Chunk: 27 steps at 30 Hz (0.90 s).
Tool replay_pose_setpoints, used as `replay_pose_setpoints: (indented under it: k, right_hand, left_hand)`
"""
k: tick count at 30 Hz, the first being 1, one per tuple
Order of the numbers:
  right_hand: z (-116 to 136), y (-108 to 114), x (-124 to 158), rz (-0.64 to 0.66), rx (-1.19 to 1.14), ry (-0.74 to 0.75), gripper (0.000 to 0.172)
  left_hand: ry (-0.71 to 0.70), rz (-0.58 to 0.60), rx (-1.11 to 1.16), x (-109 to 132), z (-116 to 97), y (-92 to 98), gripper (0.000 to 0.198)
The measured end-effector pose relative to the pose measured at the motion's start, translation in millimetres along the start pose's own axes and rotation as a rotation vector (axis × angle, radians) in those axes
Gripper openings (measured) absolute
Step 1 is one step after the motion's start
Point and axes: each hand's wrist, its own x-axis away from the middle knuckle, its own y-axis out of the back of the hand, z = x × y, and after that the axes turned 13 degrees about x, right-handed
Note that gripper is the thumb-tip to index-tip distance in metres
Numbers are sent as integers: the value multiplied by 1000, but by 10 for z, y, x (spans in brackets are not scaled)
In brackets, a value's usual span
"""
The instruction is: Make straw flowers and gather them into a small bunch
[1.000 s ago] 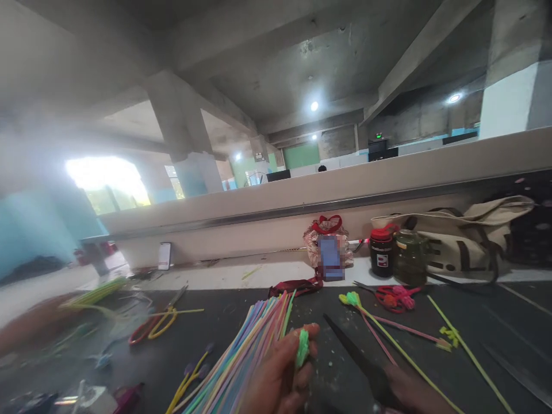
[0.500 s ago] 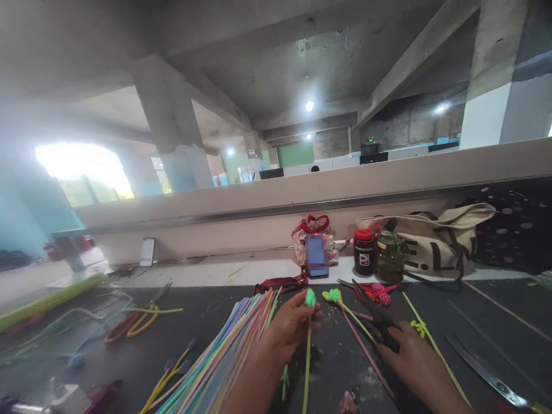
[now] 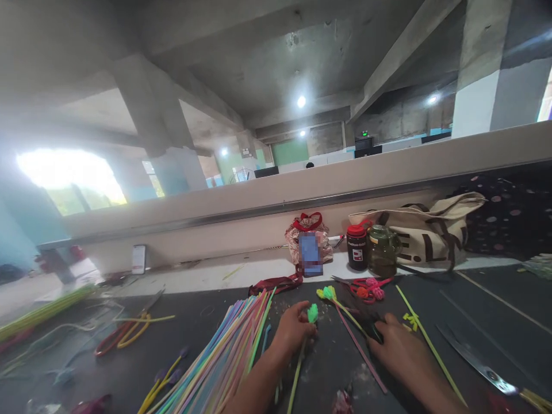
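Observation:
My left hand (image 3: 291,333) pinches a green fuzzy pipe-cleaner bud (image 3: 313,313) on a long yellow-green stem (image 3: 295,376) that runs down toward me. My right hand (image 3: 399,345) is closed round a pair of dark scissors (image 3: 374,325), smeared by motion, so how far the blades are apart is unclear. Between the hands lie finished-looking stems with a green-and-yellow head (image 3: 328,293) and a pink stem (image 3: 362,351). Left of my left hand spreads a bundle of pastel pipe cleaners (image 3: 224,345).
Orange-handled scissors (image 3: 133,333) and yellow stems with purple tips (image 3: 161,382) lie left. Pink and red pieces (image 3: 371,289), a yellow pipe cleaner (image 3: 431,345) and a long metal blade (image 3: 474,362) are right. Behind stand a phone (image 3: 310,256), a red-lidded jar (image 3: 357,250) and a canvas bag (image 3: 422,236).
The green bud has dropped lower and tilted in my left hand, its stem swinging left at the bottom. My right hand and the dark scissors have shifted slightly. The whole view has turned a little.

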Motion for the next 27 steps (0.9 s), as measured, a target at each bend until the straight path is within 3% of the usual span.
replay_pose_setpoints:
  k: [7, 14, 23, 27]
  right_hand:
    - [-20, 17, 4, -33, -44, -11, 20]
    - [-8, 180, 17, -57, -213, -35, 20]
    - [32, 335, 74, -19, -455, -32, 22]
    - [29, 401, 77, -10, -576, -13, 23]
  left_hand:
    - [-134, -53, -402, -47, 27, -63, 65]
    - [-223, -18, -653, 3, -4, -139, 58]
    - [-268, 32, -711, 121, -38, -200, 27]
    - [-250, -31, -592, 220, -147, -245, 23]
